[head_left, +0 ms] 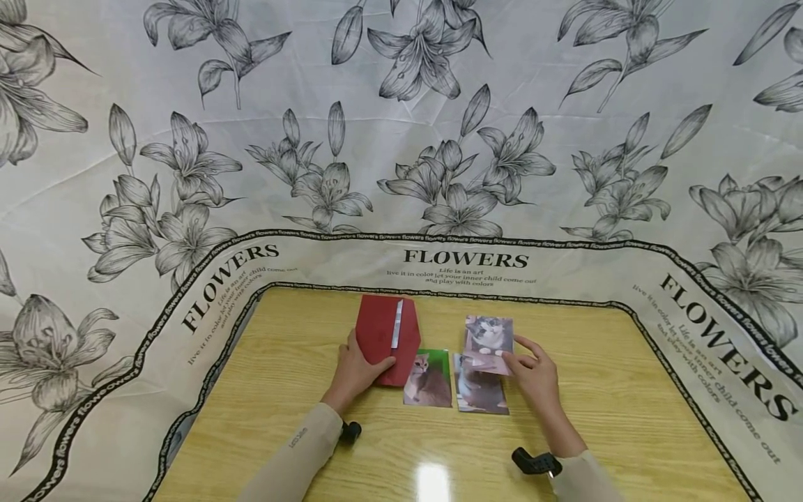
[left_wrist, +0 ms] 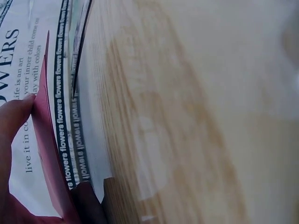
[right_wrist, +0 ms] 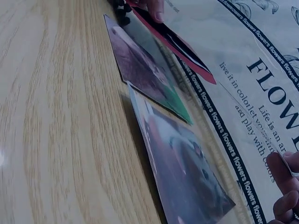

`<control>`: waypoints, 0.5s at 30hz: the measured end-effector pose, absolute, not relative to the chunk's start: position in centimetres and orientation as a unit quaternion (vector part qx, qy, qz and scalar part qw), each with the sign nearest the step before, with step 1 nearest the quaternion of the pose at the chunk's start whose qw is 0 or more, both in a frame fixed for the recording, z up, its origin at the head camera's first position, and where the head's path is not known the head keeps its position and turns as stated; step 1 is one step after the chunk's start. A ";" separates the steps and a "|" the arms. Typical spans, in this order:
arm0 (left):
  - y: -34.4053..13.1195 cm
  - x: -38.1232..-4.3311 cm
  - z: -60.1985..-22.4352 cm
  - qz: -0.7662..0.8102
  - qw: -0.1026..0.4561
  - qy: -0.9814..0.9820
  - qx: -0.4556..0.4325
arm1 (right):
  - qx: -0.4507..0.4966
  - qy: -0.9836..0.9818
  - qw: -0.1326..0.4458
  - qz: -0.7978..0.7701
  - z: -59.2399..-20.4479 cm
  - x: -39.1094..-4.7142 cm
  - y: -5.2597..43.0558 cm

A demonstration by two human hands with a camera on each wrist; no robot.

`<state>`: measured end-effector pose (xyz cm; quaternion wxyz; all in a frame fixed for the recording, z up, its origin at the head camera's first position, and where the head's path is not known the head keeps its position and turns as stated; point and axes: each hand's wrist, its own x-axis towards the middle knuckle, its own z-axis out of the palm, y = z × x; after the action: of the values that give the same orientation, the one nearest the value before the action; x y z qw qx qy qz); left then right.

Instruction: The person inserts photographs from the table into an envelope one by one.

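My left hand [head_left: 356,373] grips a red envelope [head_left: 378,322] by its lower left part, thumb across its front. A white strip [head_left: 397,324] shows at the envelope's opening. The right hand [head_left: 536,380] pinches a cat photo [head_left: 489,333] by its lower right corner. That photo overlaps the top of another cat photo [head_left: 482,396] on the table. Between the envelope and this pair lies a cat photo with a green background [head_left: 430,383]. In the left wrist view the envelope [left_wrist: 46,121] appears almost edge-on. From the right wrist, the held photo is a thin edge beside the fingertips [right_wrist: 280,170].
The wood-grain table [head_left: 389,446] carries all these things. A white cloth [head_left: 464,268] printed with flowers and lettering rises behind it and along both sides. Dark wrist straps [head_left: 536,461] sit at the sleeves. Light glares off the table's front.
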<state>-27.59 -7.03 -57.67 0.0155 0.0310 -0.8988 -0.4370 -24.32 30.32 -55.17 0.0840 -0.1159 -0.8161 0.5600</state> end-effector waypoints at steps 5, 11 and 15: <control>-7.1 -27.7 -57.7 -0.441 0.010 -0.897 0.032 | -0.097 -0.811 0.088 0.570 -55.0 -25.0 28.2; -7.2 -27.7 -57.8 -0.445 0.014 -0.895 0.029 | -0.083 -0.797 0.086 0.592 -54.7 -25.7 25.7; -7.2 -27.6 -57.7 -0.447 0.015 -0.894 0.032 | -0.075 -0.786 0.083 0.608 -54.7 -26.4 24.3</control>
<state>-27.63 -7.22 -57.72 0.0147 0.0317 -0.8940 -0.4466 -26.40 24.27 -54.72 0.0828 -0.0750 -0.7863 0.6077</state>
